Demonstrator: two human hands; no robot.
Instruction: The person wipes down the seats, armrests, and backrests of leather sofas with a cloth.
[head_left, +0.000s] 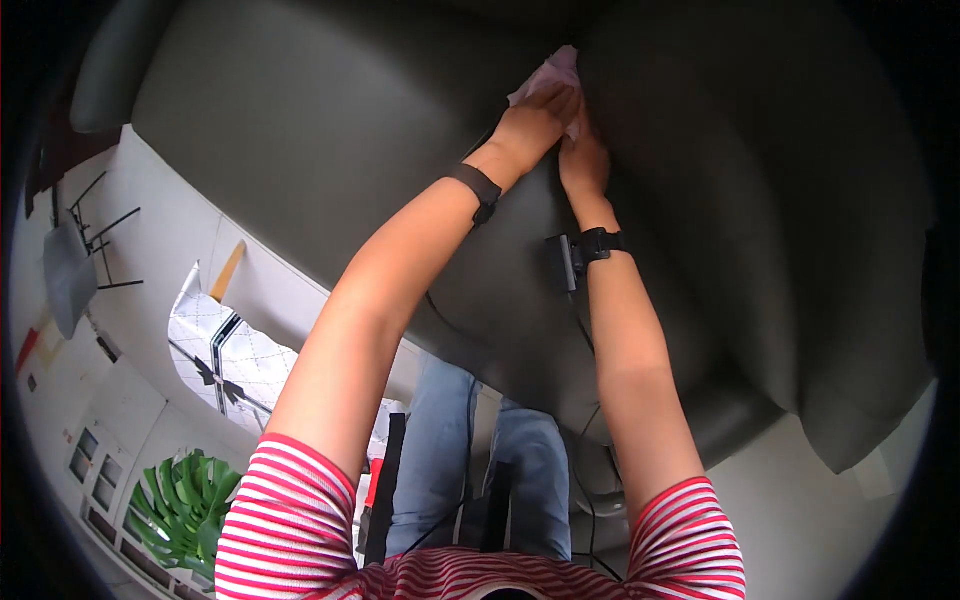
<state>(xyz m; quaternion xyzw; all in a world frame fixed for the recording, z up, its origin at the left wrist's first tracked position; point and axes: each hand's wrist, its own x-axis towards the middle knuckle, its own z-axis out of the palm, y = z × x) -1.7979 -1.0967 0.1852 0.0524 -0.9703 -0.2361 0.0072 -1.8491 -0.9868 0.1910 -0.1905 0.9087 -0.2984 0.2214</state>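
A thin pink cloth (561, 69) is bunched against the dark grey leather-like sofa (315, 127), at the crease where the seat meets the upright cushion. My left hand (534, 126) lies over the cloth and presses it down with bent fingers. Right beside it, my right hand (586, 161) reaches into the same crease, touching the cloth's lower edge. Its fingertips are partly hidden, so its grip on the cloth is unclear. Both wrists wear black straps, and a small dark box (562, 262) is fixed to the right one.
A black cable (583, 330) hangs from the wrist box. Left of the sofa stand a white patterned cover with black bows (221, 367), a grey folding chair (69, 270) and a green leafy plant (184, 510). The sofa's large cushion (750, 225) rises at right.
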